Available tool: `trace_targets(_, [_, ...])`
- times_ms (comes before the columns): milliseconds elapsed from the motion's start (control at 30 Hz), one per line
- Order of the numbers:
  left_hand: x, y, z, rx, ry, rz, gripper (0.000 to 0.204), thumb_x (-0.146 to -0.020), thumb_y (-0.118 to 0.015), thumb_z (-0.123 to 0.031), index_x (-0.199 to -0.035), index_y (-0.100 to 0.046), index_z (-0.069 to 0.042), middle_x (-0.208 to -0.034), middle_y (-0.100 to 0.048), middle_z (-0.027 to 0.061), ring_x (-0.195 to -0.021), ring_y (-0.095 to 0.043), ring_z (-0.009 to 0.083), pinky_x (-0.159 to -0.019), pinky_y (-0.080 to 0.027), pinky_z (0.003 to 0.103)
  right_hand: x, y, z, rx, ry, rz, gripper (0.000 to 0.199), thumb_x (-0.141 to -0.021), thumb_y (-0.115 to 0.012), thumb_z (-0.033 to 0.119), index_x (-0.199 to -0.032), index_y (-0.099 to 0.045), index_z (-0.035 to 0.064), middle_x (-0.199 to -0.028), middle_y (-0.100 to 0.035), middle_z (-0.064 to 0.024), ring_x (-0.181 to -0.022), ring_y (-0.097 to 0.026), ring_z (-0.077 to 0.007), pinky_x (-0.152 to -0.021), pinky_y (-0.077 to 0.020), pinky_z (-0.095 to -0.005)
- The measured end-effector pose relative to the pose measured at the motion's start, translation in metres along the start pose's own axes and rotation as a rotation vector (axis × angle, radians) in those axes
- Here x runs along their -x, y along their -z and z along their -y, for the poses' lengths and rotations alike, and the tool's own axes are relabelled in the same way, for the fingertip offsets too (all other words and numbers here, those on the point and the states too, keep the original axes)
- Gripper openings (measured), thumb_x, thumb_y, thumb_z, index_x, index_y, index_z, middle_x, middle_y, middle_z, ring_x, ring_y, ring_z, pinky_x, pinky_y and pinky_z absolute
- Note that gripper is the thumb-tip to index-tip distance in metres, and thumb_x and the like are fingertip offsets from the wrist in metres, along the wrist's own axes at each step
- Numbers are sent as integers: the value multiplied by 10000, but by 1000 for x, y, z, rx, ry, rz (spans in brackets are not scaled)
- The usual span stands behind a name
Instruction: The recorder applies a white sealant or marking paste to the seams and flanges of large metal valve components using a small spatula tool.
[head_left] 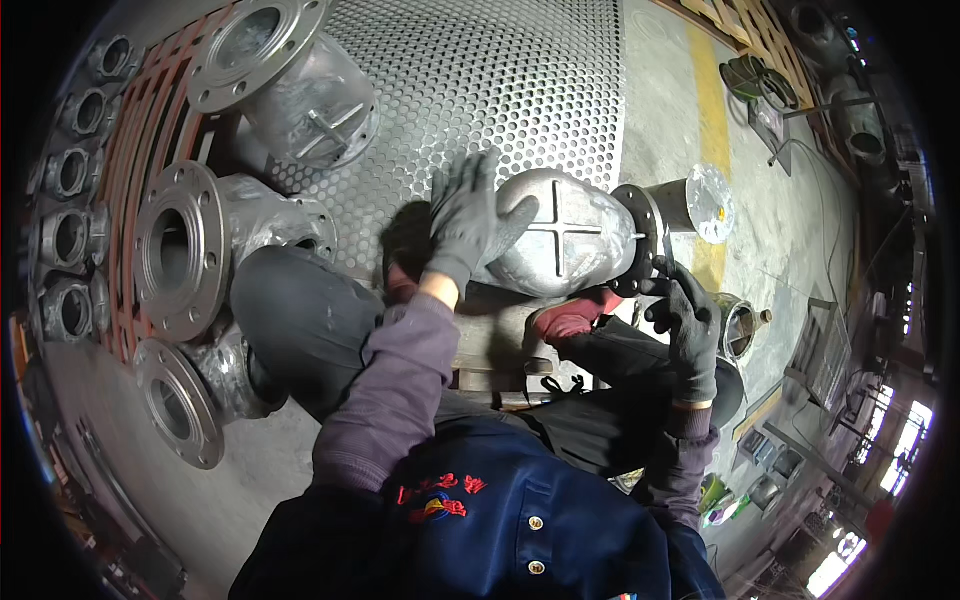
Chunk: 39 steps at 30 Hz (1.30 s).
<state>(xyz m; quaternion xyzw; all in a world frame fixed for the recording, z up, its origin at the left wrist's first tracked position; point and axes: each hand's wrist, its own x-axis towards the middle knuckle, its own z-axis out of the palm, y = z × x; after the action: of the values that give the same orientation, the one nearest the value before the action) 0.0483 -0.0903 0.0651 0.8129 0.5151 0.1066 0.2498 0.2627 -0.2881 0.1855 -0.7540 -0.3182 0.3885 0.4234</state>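
A rounded grey metal valve body (565, 235) with a raised cross-shaped rib lies on its side in front of me. Its flange (650, 235) with bolt holes faces right. My left hand (468, 225), in a dark grey glove, is at the left end of the casting, fingers stretched out and thumb spread toward its surface. By the lower edge of the flange is my right hand (688, 325), gloved too, with fingers loosely bent and apart. Whether its fingertips touch the rim I cannot tell. Just beyond the flange shows a short cylinder with a round end plate (710, 204).
Several flanged castings (180, 250) stand close on my left, beside a reddish slatted pallet (150, 130). A perforated metal sheet (450, 70) covers the floor ahead. Another flanged piece (738, 328) sits by my right knee. A yellow floor line (708, 110) runs at the right.
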Motion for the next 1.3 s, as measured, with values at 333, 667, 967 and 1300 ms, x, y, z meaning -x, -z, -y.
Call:
trace_targets(333, [-66, -39, 37, 205, 289, 106, 337, -913, -515, -282, -926, -707, -5, -911, -672, 239, -897, -638, 284, -849, -487, 368, -8, 10, -13, -128, -50, -36, 464, -967, -545, 328, -1273, -556, -20, -925, -688, -58, -594, -542, -55, -488, -373, -164])
trace_targets(667, [12, 50, -2, 803, -36, -334, 287, -897, -565, -33, -1175, -601, 29, -1204, -608, 119, -1156, -546, 204, -1033, -398, 316, -7, 24, -40, -174, -18, -50, 409, -992, -504, 255, -1292, -536, -21, -945, -686, -64, -610, -545, -63, -506, -403, -170])
trace_targets(967, [75, 13, 80, 1047, 413, -326, 598, -999, -452, -400, -1427, -349, 5, -1418, -419, 134, -1285, -435, 233, -1080, -323, 366, 6, 19, -33, -99, 7, -102, 326, -981, -515, 152, -1264, -580, 3, -928, -698, -66, -723, -603, -83, -635, -479, -211])
trace_targets(1300, [48, -30, 54, 1668, 598, -190, 593, -1008, -306, -496, -1343, -459, -32, -1257, -564, 134, -1104, -583, 284, -974, -477, 417, 1, 22, -34, 132, 41, -129, 307, -937, -529, 96, -1215, -617, -1, -938, -696, -128, -791, -644, -160, -744, -503, -290])
